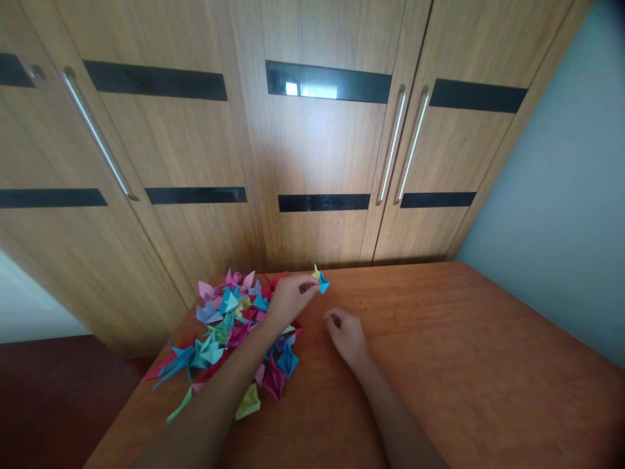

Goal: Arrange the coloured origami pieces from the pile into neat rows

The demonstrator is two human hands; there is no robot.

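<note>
My left hand [291,298] reaches over the far edge of a heap of origami cranes [237,334] and pinches a small blue and yellow folded-paper piece [323,283] at its fingertips. Whether that piece is one crane or two, I cannot tell. My right hand [346,333] rests on the table to the right of the heap, fingers curled with thumb and forefinger together. Nothing shows in its pinch, though the inside of the hand is hidden. The heap mixes pink, red, teal, blue, green and yellow paper; my left forearm covers part of it.
The reddish-brown wooden table [463,352] extends to the right and towards me. Behind its far edge stands a wooden wardrobe [322,150] with black strips and metal handles. A pale wall [561,215] borders the right side. Dark floor [53,391] shows at left.
</note>
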